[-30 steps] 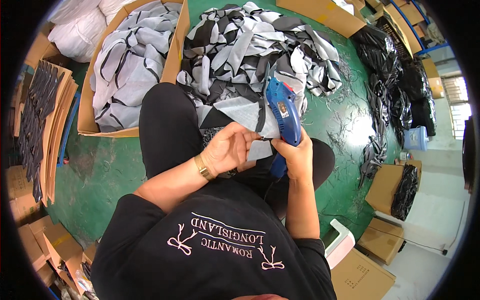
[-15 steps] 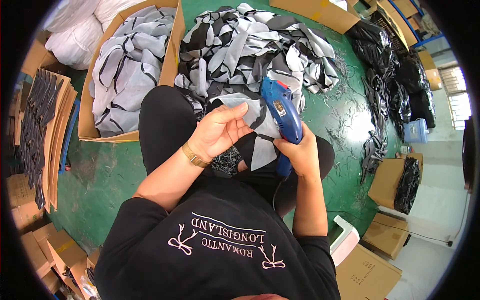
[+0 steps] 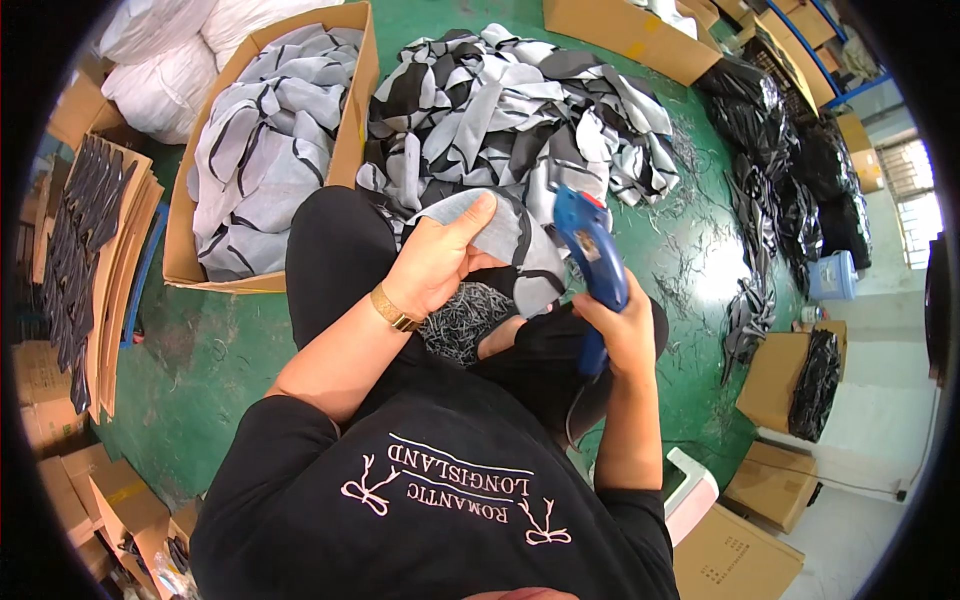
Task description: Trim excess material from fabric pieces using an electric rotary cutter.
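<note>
Between the thumb and fingers of my left hand (image 3: 437,262) is a curved grey fabric piece (image 3: 505,232) with black bands, lying above my lap. My right hand (image 3: 622,325) is wrapped round the body of a blue electric cutter (image 3: 592,250) with a red button on top. Its head points away from me, just to the right of the fabric and seemingly apart from it. A cord runs from its rear end down beside my leg. Beyond my knees lies a big heap of grey and black fabric pieces (image 3: 500,110).
At the left stands a cardboard box (image 3: 365,110) full of similar grey pieces. Thin trimmings (image 3: 465,325) cover the floor between my legs and lie scattered right of the heap. Black plastic bags (image 3: 800,170) line the right side; a white stool (image 3: 690,495) stands behind my right elbow.
The cutter has moved right and slightly nearer, away from the fabric. My left hand now holds the piece raised and curved, and the part that hung beside the cutter has swung round.
</note>
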A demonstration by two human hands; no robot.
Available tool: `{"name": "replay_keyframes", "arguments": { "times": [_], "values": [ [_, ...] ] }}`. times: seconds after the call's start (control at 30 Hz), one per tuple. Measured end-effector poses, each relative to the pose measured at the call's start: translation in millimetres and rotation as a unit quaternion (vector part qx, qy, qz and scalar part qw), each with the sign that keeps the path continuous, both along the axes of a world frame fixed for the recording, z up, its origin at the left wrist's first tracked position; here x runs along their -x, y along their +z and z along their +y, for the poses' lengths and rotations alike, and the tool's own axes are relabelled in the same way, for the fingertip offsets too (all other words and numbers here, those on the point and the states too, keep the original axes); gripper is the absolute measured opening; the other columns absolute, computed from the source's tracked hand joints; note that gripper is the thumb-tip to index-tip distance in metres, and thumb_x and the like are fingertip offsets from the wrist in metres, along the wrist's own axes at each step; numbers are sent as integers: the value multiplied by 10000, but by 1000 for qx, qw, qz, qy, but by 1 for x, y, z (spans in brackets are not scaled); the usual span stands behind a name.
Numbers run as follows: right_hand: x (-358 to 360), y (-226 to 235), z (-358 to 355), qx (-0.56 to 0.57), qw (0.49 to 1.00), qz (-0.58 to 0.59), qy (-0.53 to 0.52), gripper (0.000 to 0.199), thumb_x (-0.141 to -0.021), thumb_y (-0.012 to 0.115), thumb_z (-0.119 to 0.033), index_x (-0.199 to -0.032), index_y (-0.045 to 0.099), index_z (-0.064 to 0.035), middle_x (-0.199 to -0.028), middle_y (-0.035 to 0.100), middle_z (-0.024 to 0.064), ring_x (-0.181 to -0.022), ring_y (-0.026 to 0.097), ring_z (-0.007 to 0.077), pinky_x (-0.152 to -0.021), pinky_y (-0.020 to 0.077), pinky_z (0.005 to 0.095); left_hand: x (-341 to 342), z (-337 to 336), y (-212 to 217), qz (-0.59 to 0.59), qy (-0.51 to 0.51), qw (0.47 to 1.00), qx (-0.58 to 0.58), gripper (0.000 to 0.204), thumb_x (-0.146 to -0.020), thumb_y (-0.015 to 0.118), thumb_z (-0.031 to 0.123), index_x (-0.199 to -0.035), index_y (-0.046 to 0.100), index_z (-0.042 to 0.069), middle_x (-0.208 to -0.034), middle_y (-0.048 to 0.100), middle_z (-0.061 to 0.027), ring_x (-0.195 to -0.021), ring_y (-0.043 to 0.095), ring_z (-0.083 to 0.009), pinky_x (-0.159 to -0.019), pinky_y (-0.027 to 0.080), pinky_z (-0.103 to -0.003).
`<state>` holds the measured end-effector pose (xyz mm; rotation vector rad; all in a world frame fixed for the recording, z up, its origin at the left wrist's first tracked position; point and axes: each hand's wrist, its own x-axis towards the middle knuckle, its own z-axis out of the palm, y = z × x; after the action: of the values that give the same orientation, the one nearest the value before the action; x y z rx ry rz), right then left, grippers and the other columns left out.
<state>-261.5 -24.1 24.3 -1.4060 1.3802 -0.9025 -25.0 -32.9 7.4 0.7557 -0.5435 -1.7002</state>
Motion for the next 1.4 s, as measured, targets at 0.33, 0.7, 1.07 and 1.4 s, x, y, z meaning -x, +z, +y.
{"name": "replay_keyframes", "arguments": {
  "times": [0.33,0.7,1.07,1.4],
  "values": [
    [6,11,47,-174,977,-119,42,341,-679,695,-1,-985,558,57,-747,573,65,-563,571,155,-518,474,269,6,-8,-4,36,82,996,1,187,-856,659,28,-1038,625,1,-997,664,-86,-901,657,-174,-778,563,-319],
    [8,0,47,-181,973,-141,24,347,-660,672,15,-983,557,68,-729,573,70,-570,569,154,-504,488,279,15,-7,0,6,67,998,1,220,-847,662,12,-1063,626,20,-991,664,-71,-892,654,-160,-755,558,-295],
    [13,13,35,-189,972,-133,32,352,-649,664,0,-976,554,72,-731,565,76,-559,556,158,-499,481,282,10,-2,1,-143,19,982,119,216,-819,675,17,-1029,625,17,-939,649,-20,-840,606,-96,-754,494,-248],
    [-17,16,-16,35,999,-8,-12,481,-623,847,-185,-994,613,11,-807,644,57,-718,600,125,-670,493,271,25,4,12,-112,-51,992,34,227,-824,715,93,-1035,639,52,-947,660,-5,-833,612,-72,-702,488,-220]
  ]
}}
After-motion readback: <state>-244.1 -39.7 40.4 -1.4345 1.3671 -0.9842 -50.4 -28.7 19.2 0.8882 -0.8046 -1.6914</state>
